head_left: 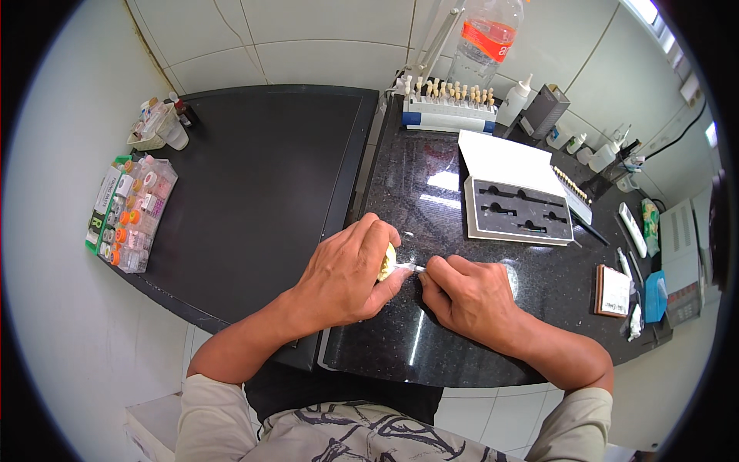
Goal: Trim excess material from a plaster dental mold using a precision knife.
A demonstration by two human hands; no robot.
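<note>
Curled inward, the left hand grips a small pale-yellow piece above the near-left part of the glossy black speckled worktop; the right hand, knuckles up, pinches a slim silvery-white tool beside it. An open white rectangular box lies farther off.

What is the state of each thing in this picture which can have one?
Left hand: closed
Yellow piece: gripped by left hand, partly hidden
Right hand: closed
Thin tool: gripped by right hand, mostly hidden
White case: open, lid folded back
Large clear bottle: upright
White squeeze bottle: upright
Orange-capped vials: closed
</note>
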